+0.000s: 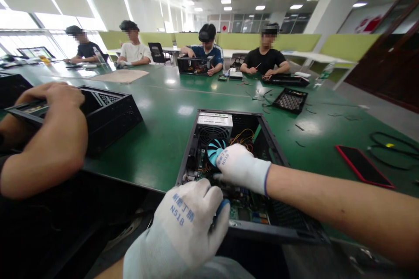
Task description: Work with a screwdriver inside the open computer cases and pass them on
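Observation:
An open black computer case (268, 139) lies on the green table (163, 139) in front of me, showing a power supply (214, 120), a blue fan (214, 148) and a green circuit board (244, 209). My right hand (240, 166), in a white glove, reaches into the case beside the blue fan, fingers curled down onto parts I cannot make out. My left hand (191, 220), also gloved, is closed round a blue-handled tool (221, 209) at the case's near edge.
A co-worker's bare arm (49, 148) rests at my left over another black case (108, 113). A red-edged phone (363, 165) and black cable (393, 150) lie to the right. Several people work at the table's far side, near a black tray (290, 100).

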Tool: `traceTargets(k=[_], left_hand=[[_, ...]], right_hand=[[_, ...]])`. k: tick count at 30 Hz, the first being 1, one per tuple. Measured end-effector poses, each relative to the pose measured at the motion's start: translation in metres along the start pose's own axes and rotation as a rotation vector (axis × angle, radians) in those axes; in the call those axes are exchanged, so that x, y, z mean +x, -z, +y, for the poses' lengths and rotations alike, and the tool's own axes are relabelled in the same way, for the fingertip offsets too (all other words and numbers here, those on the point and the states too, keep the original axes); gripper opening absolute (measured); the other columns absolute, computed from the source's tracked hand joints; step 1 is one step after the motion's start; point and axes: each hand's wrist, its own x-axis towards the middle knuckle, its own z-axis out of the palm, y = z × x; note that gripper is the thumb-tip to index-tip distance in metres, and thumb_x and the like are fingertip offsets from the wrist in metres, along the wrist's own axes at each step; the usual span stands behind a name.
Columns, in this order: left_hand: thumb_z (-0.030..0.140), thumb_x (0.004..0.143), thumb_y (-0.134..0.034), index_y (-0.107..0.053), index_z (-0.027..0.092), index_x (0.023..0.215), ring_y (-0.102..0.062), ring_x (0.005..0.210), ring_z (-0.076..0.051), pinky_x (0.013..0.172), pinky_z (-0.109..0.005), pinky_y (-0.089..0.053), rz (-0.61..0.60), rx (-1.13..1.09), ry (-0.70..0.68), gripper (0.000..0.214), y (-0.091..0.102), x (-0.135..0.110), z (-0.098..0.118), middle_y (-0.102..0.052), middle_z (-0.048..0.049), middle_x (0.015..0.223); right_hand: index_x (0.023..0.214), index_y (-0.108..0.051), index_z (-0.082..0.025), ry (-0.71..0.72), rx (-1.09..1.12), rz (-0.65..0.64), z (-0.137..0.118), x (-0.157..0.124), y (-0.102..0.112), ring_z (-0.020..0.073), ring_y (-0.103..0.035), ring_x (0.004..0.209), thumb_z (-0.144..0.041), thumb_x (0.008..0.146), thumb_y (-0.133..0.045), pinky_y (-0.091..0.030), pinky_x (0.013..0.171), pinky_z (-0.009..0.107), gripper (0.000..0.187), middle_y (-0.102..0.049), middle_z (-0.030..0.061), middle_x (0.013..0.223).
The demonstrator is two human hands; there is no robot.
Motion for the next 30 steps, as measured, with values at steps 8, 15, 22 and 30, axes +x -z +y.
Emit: traceTargets(k=[8, 15, 22, 30], left_hand=[[0.033, 0.099, -0.044, -0.05, 0.025, 0.083, -0.057, 0.07, -0.021, 0.061, -0.036, -0.037, 0.01, -0.006, -0.008, 0.019, -0.001, 0.0, 0.0, -0.058, -0.002, 0.08], [0.032, 0.099, -0.043, -0.05, 0.025, 0.083, -0.057, 0.07, -0.022, 0.06, -0.036, -0.038, -0.01, -0.01, 0.022, 0.018, 0.001, 0.0, 0.001, -0.058, -0.0015, 0.082], [0.033, 0.099, -0.043, -0.049, 0.026, 0.084, -0.057, 0.071, -0.022, 0.061, -0.037, -0.038, -0.022, -0.015, 0.025, 0.018, 0.0, 0.0, 0.001, -0.057, -0.0009, 0.083], [0.035, 0.1, -0.043, -0.049, 0.027, 0.084, -0.057, 0.07, -0.022, 0.061, -0.038, -0.038, -0.026, 0.001, 0.038, 0.018, 0.0, -0.002, 0.002, -0.056, -0.0006, 0.082]], right_hand=[[0.093, -0.076, -0.015, 0.029, 0.029, 0.003, 0.004, -0.006, -0.009, 0.0279, -0.073, 0.088, -0.033, 0.096, -0.053, -0.054, 0.076, 0.038, 0.029, -0.076, 0.0156, 0.093], [0.082, -0.073, -0.019, -0.027, -0.006, 0.136, 0.025, -0.032, -0.004, 0.0269, -0.072, 0.078, -0.037, 0.098, -0.042, -0.049, 0.064, 0.034, 0.039, -0.073, 0.0108, 0.078], [0.084, -0.074, -0.019, -0.241, -0.046, 0.115, 0.061, -0.026, -0.011, 0.0299, -0.073, 0.079, -0.044, 0.097, -0.039, -0.05, 0.067, 0.037, 0.046, -0.074, 0.0128, 0.078], [0.107, -0.076, -0.019, -0.255, -0.09, -0.043, 0.093, 0.005, -0.019, 0.0286, -0.072, 0.096, -0.045, 0.097, -0.044, -0.051, 0.075, 0.037, 0.042, -0.077, 0.0138, 0.102]])
